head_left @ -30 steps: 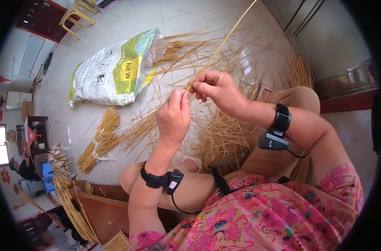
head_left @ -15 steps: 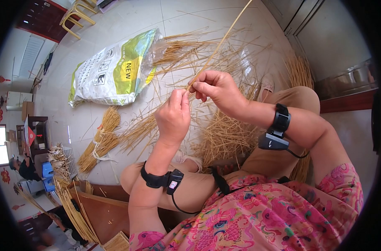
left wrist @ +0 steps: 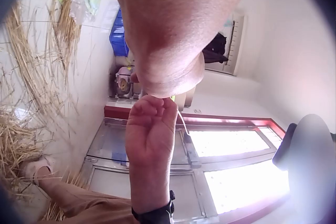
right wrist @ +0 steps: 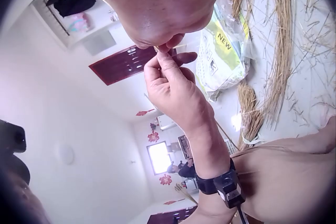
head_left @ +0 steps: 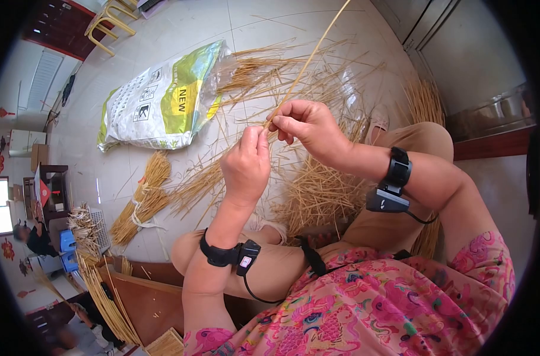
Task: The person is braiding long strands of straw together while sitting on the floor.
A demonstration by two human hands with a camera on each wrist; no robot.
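Both hands meet in the middle of the head view, over the floor and in front of the knees. My left hand (head_left: 246, 163) has its fingers curled, pinching the lower end of a long, thin straw stalk (head_left: 311, 56). Right beside it, my right hand (head_left: 308, 127) pinches the same stalk between thumb and forefinger. From there the stalk runs up past the top edge of the head view. Its lower end is hidden among the fingers. The right wrist view shows the left hand (right wrist: 176, 87) with its fingertips close together.
Loose straw (head_left: 323, 196) lies heaped between the feet and scattered across the tiles. A white and green plastic sack (head_left: 145, 101) lies ahead, with a tied straw bundle (head_left: 140, 202) near it. More stalks (head_left: 424, 101) stand by the metal door. Other people are at the far left.
The upper part of the stalk has swung a little to the left in the head view. Both hands stay in nearly the same place, still pinching it.
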